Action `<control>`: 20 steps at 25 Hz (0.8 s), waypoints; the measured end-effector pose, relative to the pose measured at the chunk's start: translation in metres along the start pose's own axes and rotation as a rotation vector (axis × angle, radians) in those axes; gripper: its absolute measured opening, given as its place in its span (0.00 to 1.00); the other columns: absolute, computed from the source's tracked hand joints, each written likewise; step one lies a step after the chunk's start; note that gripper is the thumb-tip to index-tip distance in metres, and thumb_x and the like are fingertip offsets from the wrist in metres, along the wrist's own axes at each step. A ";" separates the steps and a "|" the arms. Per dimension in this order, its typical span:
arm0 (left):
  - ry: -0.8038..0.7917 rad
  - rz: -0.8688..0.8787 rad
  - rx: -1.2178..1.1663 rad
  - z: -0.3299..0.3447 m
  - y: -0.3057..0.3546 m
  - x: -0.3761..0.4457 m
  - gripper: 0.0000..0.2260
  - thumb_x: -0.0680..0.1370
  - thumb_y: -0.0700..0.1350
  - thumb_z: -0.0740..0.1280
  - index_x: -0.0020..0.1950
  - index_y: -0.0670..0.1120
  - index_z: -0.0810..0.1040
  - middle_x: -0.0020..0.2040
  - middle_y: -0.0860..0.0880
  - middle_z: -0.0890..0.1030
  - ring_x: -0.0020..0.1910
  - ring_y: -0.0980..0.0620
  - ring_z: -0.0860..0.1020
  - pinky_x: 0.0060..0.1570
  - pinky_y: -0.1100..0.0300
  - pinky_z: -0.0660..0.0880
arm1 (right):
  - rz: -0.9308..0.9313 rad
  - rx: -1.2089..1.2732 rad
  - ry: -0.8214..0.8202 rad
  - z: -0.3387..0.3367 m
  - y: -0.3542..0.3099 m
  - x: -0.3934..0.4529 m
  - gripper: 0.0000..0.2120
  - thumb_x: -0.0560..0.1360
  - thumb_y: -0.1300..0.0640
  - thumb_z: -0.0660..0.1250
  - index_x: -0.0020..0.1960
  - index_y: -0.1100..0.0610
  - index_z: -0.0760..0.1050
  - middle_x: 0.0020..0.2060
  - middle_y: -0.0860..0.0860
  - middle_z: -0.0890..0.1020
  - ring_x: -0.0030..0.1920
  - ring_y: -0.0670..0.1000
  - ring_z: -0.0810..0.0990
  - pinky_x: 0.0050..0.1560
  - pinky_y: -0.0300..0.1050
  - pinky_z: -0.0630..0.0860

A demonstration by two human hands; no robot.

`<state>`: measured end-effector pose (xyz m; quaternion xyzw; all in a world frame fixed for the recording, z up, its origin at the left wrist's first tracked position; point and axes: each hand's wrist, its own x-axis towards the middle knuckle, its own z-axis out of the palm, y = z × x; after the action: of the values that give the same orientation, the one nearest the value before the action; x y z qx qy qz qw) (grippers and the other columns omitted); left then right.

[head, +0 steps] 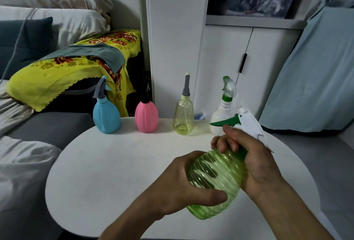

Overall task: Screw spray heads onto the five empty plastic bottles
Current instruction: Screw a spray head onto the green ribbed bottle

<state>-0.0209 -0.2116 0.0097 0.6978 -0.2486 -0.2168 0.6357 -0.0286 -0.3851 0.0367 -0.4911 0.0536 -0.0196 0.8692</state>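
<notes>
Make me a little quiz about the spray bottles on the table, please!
1. True or false: the ribbed green bottle stands on the round white table.
2. How many bottles stand in the row at the table's far edge?
3. Which hand wraps the neck under the white and green spray head: A) left hand, B) right hand?

Key
1. False: both hands hold it tilted above the table.
2. Four: the blue bottle, pink bottle, clear yellow bottle and white bottle, each already with a head on.
3. B: the right hand is at the neck; the left hand holds the body.
</notes>
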 end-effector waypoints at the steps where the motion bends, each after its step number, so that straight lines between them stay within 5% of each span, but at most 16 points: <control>1: 0.004 0.010 0.011 0.001 0.000 0.001 0.23 0.64 0.43 0.80 0.57 0.48 0.79 0.52 0.43 0.83 0.52 0.42 0.82 0.56 0.41 0.78 | -0.004 0.004 0.015 0.000 0.000 0.000 0.18 0.65 0.54 0.74 0.24 0.56 0.68 0.24 0.56 0.75 0.37 0.54 0.82 0.47 0.51 0.77; 7: 0.072 0.061 -0.011 0.005 -0.009 0.006 0.29 0.63 0.45 0.80 0.59 0.52 0.71 0.51 0.42 0.83 0.48 0.42 0.82 0.48 0.44 0.81 | -0.028 -0.014 0.138 -0.004 0.002 0.004 0.16 0.63 0.51 0.76 0.28 0.57 0.72 0.28 0.56 0.79 0.37 0.54 0.82 0.44 0.51 0.80; 9: 0.164 0.090 -0.102 0.005 -0.013 0.012 0.27 0.63 0.47 0.80 0.57 0.51 0.72 0.50 0.44 0.83 0.47 0.45 0.83 0.44 0.49 0.81 | -0.014 -0.026 0.015 -0.006 0.003 0.003 0.19 0.60 0.47 0.80 0.41 0.59 0.79 0.39 0.58 0.84 0.43 0.55 0.84 0.47 0.54 0.81; 12: 0.237 0.061 -0.284 0.006 -0.011 0.029 0.22 0.67 0.51 0.75 0.60 0.50 0.76 0.55 0.45 0.83 0.54 0.44 0.82 0.52 0.46 0.79 | -0.046 -0.255 -0.195 -0.015 0.014 -0.002 0.34 0.59 0.49 0.83 0.62 0.51 0.76 0.56 0.56 0.84 0.57 0.57 0.83 0.55 0.54 0.79; 16: 0.236 -0.098 -0.136 0.027 -0.013 0.048 0.23 0.69 0.63 0.72 0.62 0.62 0.77 0.61 0.56 0.79 0.56 0.60 0.79 0.59 0.55 0.76 | -0.255 -0.541 0.170 -0.060 -0.007 0.020 0.36 0.54 0.44 0.84 0.60 0.37 0.75 0.54 0.45 0.85 0.54 0.47 0.84 0.49 0.45 0.80; 20: 0.319 -0.170 -0.075 0.030 -0.023 0.051 0.14 0.73 0.58 0.70 0.57 0.63 0.78 0.59 0.58 0.78 0.52 0.65 0.78 0.53 0.61 0.75 | -0.412 -0.718 0.530 -0.128 -0.045 0.077 0.36 0.56 0.49 0.83 0.60 0.40 0.73 0.52 0.42 0.81 0.52 0.47 0.81 0.44 0.42 0.76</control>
<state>0.0026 -0.2650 -0.0153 0.7178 -0.0767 -0.1656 0.6719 0.0343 -0.5244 0.0038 -0.7383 0.1780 -0.2959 0.5794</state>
